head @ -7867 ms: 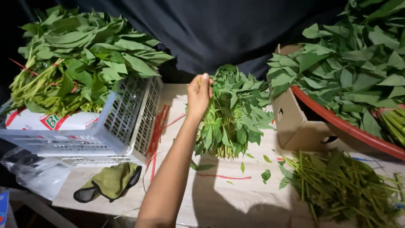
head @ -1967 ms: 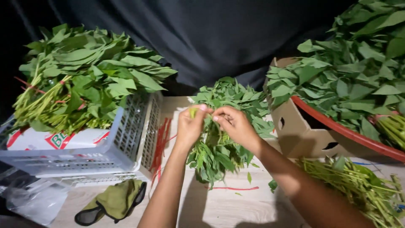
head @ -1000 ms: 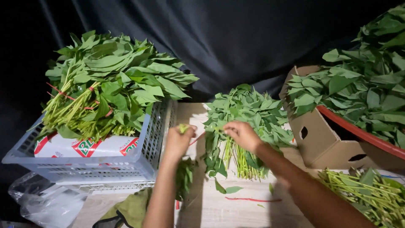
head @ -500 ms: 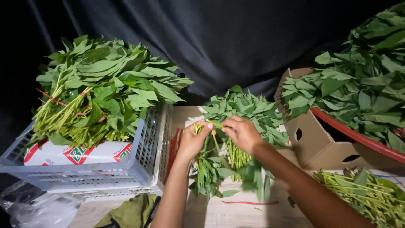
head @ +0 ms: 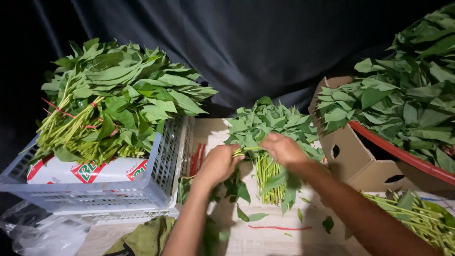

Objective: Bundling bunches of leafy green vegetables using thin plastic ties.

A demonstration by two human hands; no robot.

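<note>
The left hand [head: 219, 163] and right hand [head: 283, 148] are closed together on a bunch [head: 266, 137] of leafy stems above the table [head: 275, 237]. Left of them, a crate [head: 156, 182] holds tied greens [head: 113, 109]. Right of them, a box [head: 353, 161] supports a red basin [head: 403, 154] full of leaves [head: 407, 99].
</note>
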